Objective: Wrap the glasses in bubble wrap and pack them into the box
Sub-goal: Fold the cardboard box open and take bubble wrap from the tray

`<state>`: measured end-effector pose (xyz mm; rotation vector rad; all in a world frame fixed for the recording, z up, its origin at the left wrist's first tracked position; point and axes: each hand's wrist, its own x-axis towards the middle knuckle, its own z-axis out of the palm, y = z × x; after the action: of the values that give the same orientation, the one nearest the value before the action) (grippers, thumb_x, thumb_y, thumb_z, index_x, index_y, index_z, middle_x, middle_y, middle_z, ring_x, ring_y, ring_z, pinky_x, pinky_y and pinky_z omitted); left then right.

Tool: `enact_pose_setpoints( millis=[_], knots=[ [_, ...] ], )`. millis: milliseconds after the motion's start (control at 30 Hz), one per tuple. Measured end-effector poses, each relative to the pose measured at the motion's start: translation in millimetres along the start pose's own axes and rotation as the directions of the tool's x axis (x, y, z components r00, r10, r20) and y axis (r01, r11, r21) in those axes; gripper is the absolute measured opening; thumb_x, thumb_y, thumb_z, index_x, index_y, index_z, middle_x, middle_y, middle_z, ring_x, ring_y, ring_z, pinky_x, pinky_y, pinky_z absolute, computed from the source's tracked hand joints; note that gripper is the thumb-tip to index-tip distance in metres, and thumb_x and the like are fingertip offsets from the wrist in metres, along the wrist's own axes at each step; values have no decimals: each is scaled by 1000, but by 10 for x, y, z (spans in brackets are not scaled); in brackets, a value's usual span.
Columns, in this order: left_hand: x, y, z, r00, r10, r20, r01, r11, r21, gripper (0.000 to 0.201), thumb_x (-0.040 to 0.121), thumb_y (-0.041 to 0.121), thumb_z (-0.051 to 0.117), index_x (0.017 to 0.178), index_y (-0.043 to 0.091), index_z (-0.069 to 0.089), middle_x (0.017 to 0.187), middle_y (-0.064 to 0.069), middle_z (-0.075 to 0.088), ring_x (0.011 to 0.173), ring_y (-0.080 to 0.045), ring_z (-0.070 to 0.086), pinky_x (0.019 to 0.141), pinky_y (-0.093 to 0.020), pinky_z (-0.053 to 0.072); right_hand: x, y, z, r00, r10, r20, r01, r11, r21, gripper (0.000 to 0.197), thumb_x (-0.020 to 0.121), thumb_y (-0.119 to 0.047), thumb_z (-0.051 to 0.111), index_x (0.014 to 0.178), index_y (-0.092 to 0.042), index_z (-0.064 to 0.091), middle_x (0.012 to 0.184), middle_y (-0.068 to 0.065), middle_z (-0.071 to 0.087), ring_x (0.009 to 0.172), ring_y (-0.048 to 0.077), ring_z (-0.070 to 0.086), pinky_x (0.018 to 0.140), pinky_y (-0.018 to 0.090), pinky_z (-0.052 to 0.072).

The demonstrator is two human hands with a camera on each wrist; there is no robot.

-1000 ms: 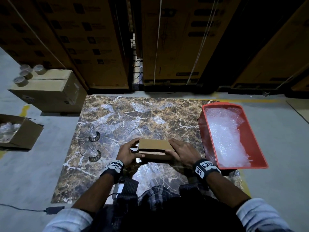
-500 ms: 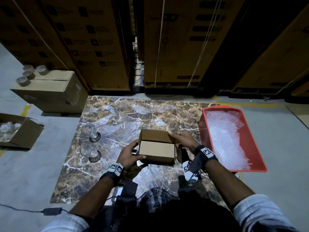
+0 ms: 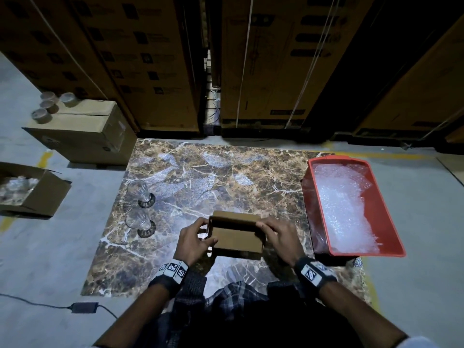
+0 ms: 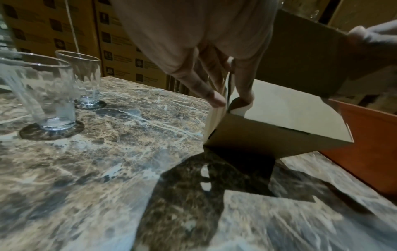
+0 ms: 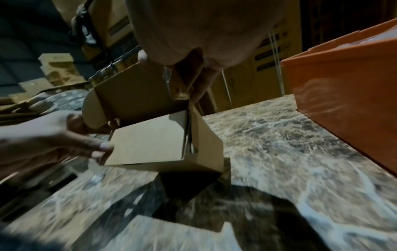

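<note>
Surface: marble table (image 3: 226, 172), cartons stacked behind.
Box: the box (image 3: 236, 238) sits between your hands; its lid has swung up since a second ago, ready for packing.
Hands: your left hand (image 3: 193, 241) and right hand (image 3: 280, 238) both grip it.
Glasses: the glasses (image 3: 140, 208) stand unwrapped left of your left hand.

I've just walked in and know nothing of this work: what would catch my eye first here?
Both hands, the left hand and right hand, hold a small cardboard box with its lid raised, at the near middle of the marble table. To the right sits a red tub of bubble wrap; on the left stand two clear glasses.
</note>
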<state>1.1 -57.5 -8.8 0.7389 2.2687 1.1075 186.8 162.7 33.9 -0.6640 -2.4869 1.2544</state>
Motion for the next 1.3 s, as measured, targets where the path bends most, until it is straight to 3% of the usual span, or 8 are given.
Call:
enact_pose_setpoints(
  millis=[167,367,567,767,900,1000,1200,1300],
  knots=[
    [-278,-312,19,993,66,100,-76,992,100,41,77,1,83,98,31,65,100,7,75,75,-3,72,62,-32,61,-385,44,51,977,-4,212,2,1000,10,18,104,-30,60,99,-25,76,93,-19,74,86,-3,68,77,16,49],
    [-402,-448,118,970,122,209,-191,918,348,36,92,25,72,127,35,67,117,8,75,94,-8,72,81,-14,48,-506,389,132,940,66,334,-34,994,-101,21,106,-40,51,102,-30,69,95,-13,72,88,-1,65,84,29,54],
    [-285,-477,192,989,71,128,-113,927,359,54,100,41,57,149,42,35,128,0,70,102,-26,72,77,-41,59,-314,440,239,955,64,291,-23,990,-142,30,108,-44,44,104,-27,69,94,-11,70,86,7,63,80,27,50],
    [-240,-560,178,982,22,187,-103,894,435,67,97,16,55,157,35,31,166,11,22,112,-24,68,76,-35,60,-144,426,302,948,104,300,-52,983,-176,40,105,-51,43,104,-24,73,94,-7,75,85,11,67,83,37,55],
    [-416,-756,242,970,15,244,-110,916,385,71,101,29,50,162,33,14,162,1,34,132,-25,55,102,-36,51,-130,339,275,955,102,280,-67,989,-131,39,105,-49,49,109,-21,76,99,-4,77,88,9,69,87,35,56],
    [-500,-826,228,963,73,258,-202,830,519,67,98,36,47,158,33,18,161,-2,35,112,-27,64,75,-38,59,-75,239,227,967,68,244,-36,990,-134,39,105,-46,51,116,-18,76,109,-1,78,92,9,71,89,31,56],
    [-428,-508,195,950,200,240,-305,764,569,73,97,37,46,162,26,14,168,-1,19,119,-22,50,76,-36,56,250,23,56,989,-6,150,36,980,-197,38,105,-42,52,117,-14,73,104,3,78,69,1,68,61,8,47],
    [-274,-427,184,947,214,239,-317,733,601,70,93,39,48,157,16,33,163,-4,33,111,-25,58,67,-37,57,479,-59,-47,992,-28,124,57,970,-235,44,104,-50,49,117,-16,74,80,2,75,43,4,50,44,20,44]
  ],
)
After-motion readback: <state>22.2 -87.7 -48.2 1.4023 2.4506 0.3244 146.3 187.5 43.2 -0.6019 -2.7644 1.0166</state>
